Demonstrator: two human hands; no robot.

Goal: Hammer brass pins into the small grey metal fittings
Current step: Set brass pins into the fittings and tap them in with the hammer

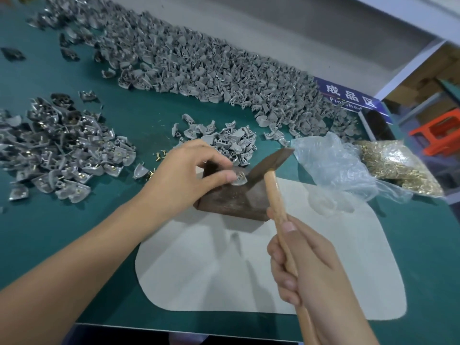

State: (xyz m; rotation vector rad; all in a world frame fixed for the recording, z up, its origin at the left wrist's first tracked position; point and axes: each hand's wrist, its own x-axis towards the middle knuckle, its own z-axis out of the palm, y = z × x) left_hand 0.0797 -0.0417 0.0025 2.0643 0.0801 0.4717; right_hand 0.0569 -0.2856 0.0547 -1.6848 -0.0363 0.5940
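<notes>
Grey fitting [239,180]: small curved cast metal, on the dark block [231,197] atop a pale mat [224,270].
Left hand [189,170]: fingertips pinch the fitting.
Right hand [306,265]: clenched round the wooden hammer [271,168] handle; dark head touches the fitting.
Brass pins [398,165]: clear bag, counter's right edge.

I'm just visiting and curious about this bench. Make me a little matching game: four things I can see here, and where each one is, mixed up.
Things:
1. hammer
2. fitting
3. bag of brass pins
4. blue sign

Places:
A. far right of the green table
B. on the dark block, held by the left hand
C. gripped by the right hand
D. behind the long grey heap

Pairs: 1-C, 2-B, 3-A, 4-D
</notes>
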